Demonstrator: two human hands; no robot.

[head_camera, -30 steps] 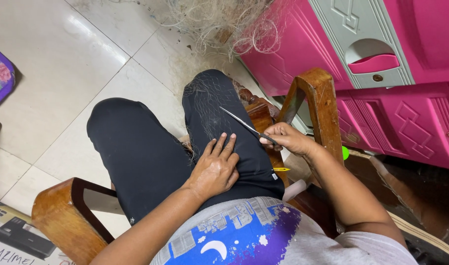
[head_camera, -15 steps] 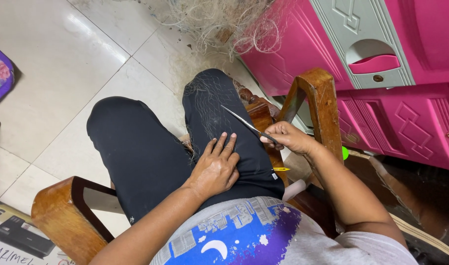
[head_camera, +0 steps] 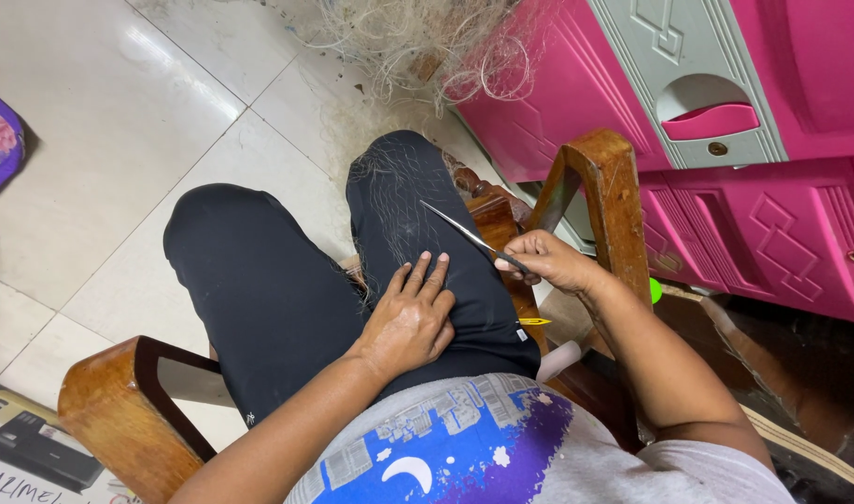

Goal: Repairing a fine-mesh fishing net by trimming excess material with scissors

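I sit in a wooden armchair (head_camera: 595, 187) in black trousers. My left hand (head_camera: 410, 317) lies flat on my right thigh, fingers spread, pressing fine pale netting threads (head_camera: 394, 201) that run over the knee. My right hand (head_camera: 550, 261) is closed on the handles of thin metal scissors (head_camera: 459, 229), whose blades point up and left over the thigh. A small yellow netting needle (head_camera: 533, 322) lies on the seat beside my hip.
A tangled heap of pale fishing net (head_camera: 417, 42) lies on the tiled floor ahead. A pink and grey plastic cabinet (head_camera: 726, 121) stands close on the right. The chair's left armrest (head_camera: 119, 401) is at bottom left, above printed paper (head_camera: 25, 462).
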